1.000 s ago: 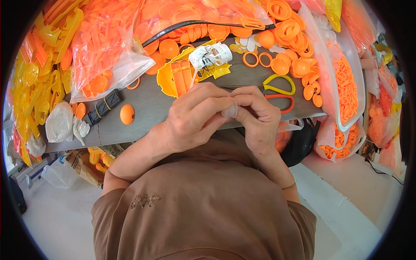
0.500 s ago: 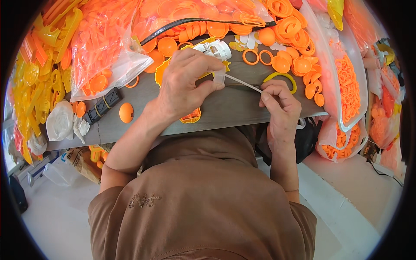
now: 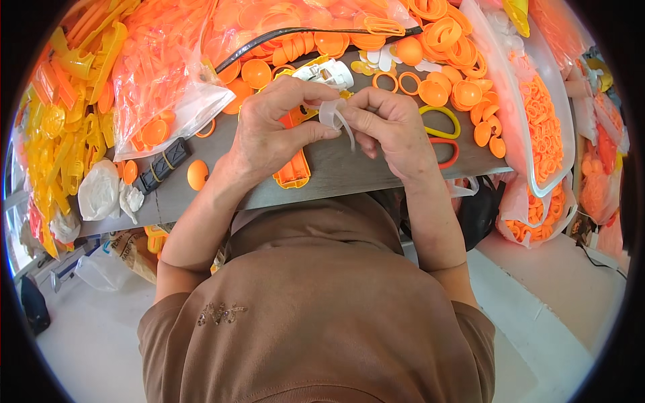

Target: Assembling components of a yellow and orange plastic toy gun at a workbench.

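Observation:
A whitish translucent strip (image 3: 329, 115), curled into a loop with a loose tail, is pinched between the thumb and forefinger of my left hand (image 3: 269, 127). My right hand (image 3: 396, 131) is at the strip's other side, its thumb and forefinger closed on the loop's edge. Below the hands lies an orange and yellow plastic housing (image 3: 293, 171), partly covered by my left hand. A white cylindrical part (image 3: 336, 72) rests just beyond the fingers. Scissors with one yellow and one red handle (image 3: 443, 140) lie to the right of my right hand, their blades hidden.
Orange half-domes and rings (image 3: 463, 94) are heaped at the back right, beside a translucent bin (image 3: 564, 144) of small orange parts. A clear bag (image 3: 161, 74) of orange pieces and yellow parts (image 3: 60, 148) fill the left. A dark banded block (image 3: 162, 164) lies near an orange dome (image 3: 197, 174).
My right hand has moved left and up to meet my left hand. The strip, stretched out between the hands before, is now curled. More of the scissors and the orange housing shows.

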`<action>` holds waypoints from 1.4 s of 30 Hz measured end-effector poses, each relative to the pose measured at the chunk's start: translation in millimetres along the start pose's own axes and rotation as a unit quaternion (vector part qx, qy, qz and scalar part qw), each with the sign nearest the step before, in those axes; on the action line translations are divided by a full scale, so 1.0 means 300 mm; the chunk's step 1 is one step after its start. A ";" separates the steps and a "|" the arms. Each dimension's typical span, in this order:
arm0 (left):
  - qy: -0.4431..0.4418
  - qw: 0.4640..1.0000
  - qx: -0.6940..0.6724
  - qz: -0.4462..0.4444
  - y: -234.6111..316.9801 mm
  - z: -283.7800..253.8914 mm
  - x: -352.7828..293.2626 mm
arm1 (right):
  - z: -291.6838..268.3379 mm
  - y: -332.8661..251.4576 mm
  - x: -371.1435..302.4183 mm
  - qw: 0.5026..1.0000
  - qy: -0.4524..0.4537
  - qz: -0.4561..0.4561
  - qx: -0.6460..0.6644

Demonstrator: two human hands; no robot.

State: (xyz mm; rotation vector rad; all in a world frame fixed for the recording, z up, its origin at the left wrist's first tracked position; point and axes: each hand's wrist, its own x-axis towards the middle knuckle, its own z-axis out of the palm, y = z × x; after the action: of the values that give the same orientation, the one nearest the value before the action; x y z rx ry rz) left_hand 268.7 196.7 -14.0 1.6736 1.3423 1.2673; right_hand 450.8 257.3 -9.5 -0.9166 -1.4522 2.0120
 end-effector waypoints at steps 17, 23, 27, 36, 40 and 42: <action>-0.089 0.996 -0.026 -0.005 0.007 -0.057 0.040 | 0.060 0.107 -0.116 0.967 0.162 -0.069 -0.183; -0.074 0.992 0.062 0.086 -0.024 -0.046 0.045 | -0.039 0.103 -0.082 0.933 0.268 -0.091 -0.223; -0.063 0.988 0.092 0.104 -0.032 -0.041 0.051 | -0.005 0.110 -0.061 0.956 0.236 -0.101 -0.145; -0.056 0.975 0.167 0.139 -0.052 -0.050 0.063 | 0.086 0.094 0.001 0.977 0.116 -0.011 0.179; -0.039 0.981 0.150 0.117 -0.048 -0.047 0.060 | 0.115 0.126 -0.007 0.970 0.150 -0.041 0.185; -0.045 0.994 0.097 0.022 -0.027 -0.053 0.060 | 0.123 0.139 -0.008 0.973 0.145 -0.076 0.162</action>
State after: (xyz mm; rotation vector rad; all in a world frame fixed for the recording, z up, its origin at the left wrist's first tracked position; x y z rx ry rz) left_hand 251.4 214.7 -10.9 1.8782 1.4186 1.1015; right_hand 424.3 219.8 -40.8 -0.8836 -0.9703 1.8411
